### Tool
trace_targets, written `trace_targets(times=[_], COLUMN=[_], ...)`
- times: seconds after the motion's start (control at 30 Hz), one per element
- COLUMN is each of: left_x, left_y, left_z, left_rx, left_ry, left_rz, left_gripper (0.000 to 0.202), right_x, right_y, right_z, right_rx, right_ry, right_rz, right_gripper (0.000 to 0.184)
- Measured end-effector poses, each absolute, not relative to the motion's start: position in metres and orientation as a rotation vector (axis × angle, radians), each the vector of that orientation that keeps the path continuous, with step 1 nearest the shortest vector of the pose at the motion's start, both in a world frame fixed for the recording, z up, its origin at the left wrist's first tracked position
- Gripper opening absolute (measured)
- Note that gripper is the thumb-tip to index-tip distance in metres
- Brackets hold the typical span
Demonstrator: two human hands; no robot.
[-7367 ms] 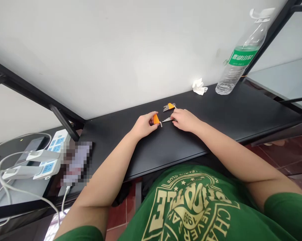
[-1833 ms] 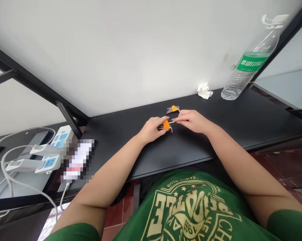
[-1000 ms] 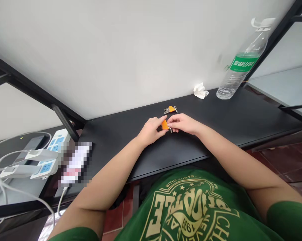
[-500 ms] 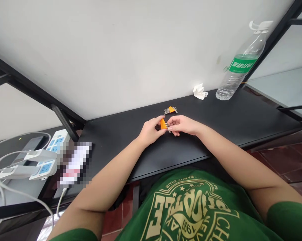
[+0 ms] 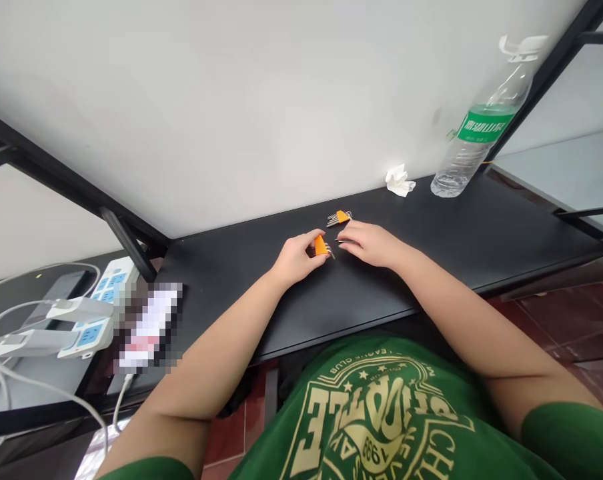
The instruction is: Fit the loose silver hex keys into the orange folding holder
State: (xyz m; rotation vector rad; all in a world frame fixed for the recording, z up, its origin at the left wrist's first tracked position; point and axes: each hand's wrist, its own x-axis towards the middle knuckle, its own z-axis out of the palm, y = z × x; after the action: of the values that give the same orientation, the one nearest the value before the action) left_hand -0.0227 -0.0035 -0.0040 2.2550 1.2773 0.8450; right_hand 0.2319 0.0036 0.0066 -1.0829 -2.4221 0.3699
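Observation:
My left hand (image 5: 298, 259) is closed on an orange hex key holder (image 5: 321, 245), pinched between thumb and fingers, with metal key ends sticking out on its right side. Just to the right, my right hand (image 5: 365, 241) pinches a thin dark metal hex key (image 5: 342, 241), whose tip points left toward the holder. The key and the holder are apart. Behind my hands, a second orange holder with several hex keys (image 5: 339, 217) lies on the black desk (image 5: 241, 300), near the wall.
A crumpled white tissue (image 5: 399, 181) and a clear plastic bottle with a green label (image 5: 481, 127) stand at the back right. On the left are a white power strip (image 5: 110, 293) with plugs and cables, and a blurred-out phone (image 5: 154, 323). Black metal frame bars flank the desk.
My right hand has moved away from the orange holder, up and right, with a hex key now showing in its fingers. My left hand has shifted slightly left with the holder.

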Motion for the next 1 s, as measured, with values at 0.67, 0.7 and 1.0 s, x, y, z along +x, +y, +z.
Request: trace_targets(times=[0.67, 0.7, 1.0], left_x=[-0.02, -0.02, -0.02], left_y=[-0.003, -0.004, -0.005], left_z=[-0.004, -0.004, -0.006], left_rx=[2.432, 2.432, 2.434], left_ry=[1.373, 1.368, 1.364], left_rz=[0.659, 0.666, 0.677], left_gripper=[0.059, 0.059, 0.055], right_x=[0.224, 0.224, 0.224], right_y=[0.002, 0.002, 0.001], right_z=[0.005, 0.003, -0.002], right_rx=[-1.097, -1.051, -0.976], right_ry=[-2.454, -2.447, -2.424], right_rz=[0.343, 0.321, 0.219], right_gripper=[0.011, 0.012, 0.018])
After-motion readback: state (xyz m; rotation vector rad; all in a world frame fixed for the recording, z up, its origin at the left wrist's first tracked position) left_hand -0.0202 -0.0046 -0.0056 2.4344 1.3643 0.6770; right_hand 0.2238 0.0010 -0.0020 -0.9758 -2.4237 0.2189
